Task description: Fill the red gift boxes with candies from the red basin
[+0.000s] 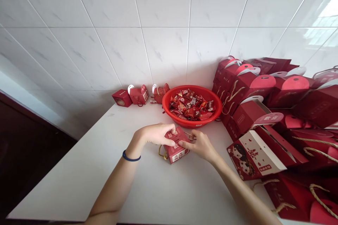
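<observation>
A small red gift box point(177, 150) with white lettering and a gold cord lies on the white table, between my two hands. My left hand point(159, 134) curls over its left side, the thumb pressed on the top panel and the fingers over the far edge. From the right, my right hand point(200, 145) grips the box, its thumb on the top and its fingers by the cord point(188, 135) at the far side. A narrow slot shows in the top panel. The box's underside is hidden.
Behind the box stands a red plastic basin point(192, 123) full of red-wrapped sweets point(192, 104). Small red boxes point(139, 95) line the wall at the back left. Many red gift boxes point(264, 112) with rope handles are piled on the right. The white table point(87, 168) ends at the left.
</observation>
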{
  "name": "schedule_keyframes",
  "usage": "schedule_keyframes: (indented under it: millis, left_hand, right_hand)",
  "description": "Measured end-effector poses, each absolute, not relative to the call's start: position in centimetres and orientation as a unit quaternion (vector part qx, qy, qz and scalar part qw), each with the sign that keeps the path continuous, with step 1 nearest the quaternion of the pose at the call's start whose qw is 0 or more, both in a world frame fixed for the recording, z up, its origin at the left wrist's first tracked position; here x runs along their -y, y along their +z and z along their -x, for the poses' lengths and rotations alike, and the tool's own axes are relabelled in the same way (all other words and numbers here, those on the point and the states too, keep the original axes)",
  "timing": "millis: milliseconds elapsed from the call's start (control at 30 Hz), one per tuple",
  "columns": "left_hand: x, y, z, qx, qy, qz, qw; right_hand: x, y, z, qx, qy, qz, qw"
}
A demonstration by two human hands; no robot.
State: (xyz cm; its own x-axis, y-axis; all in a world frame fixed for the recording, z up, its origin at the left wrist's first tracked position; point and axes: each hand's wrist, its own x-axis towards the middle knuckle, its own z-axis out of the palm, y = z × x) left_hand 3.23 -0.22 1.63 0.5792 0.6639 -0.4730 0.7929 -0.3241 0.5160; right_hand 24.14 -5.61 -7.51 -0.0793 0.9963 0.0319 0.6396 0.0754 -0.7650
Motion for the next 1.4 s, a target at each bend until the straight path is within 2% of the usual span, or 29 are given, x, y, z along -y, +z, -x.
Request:
schedule_keyframes:
  millis: [233,400,567,767,900,1000,1133,1400]
  left_hand:
    - [-0.1,0.9,-3.7,-0.445,-0.067,-0.784,0.427]
    - [-0.2,-0.4,-4.8,-0.421,-0.008,-0.775,0.471]
    - [1.1,-1.0,-6.9,-0.406,0.065,-0.776,0.479]
    - [3.3,0.2,-9.1,-0.418,0.146,-0.833,0.331]
    - [5.4,1.5,-10.1,-0.389,0.235,-0.799,0.393]
    - [7.5,2.6,-10.6,-0.33,0.276,-0.785,0.445]
    - [10.2,3.9,-11.2,-0.217,0.332,-0.789,0.469]
    - [13.5,6.8,-11.2,-0.074,0.422,-0.796,0.427]
  right_hand:
    - [7.4,-6.0,-23.1,0.682,0.223,0.572,0.398]
    - [8.4,-5.5,-23.1,0.664,0.253,0.547,0.441]
    - [9.9,-5.0,-23.7,0.672,0.269,0.545,0.422]
    - [11.0,-4.1,-23.8,0.69,0.221,0.577,0.376]
    - [11.1,-4.1,-23.2,0.677,0.186,0.587,0.403]
    - [11.1,-4.2,-23.4,0.65,0.168,0.58,0.462]
    - [12.4,-3.2,-24.7,0.636,0.103,0.54,0.541]
    - [19.0,4.2,-29.5,0.626,-0.1,0.493,0.596]
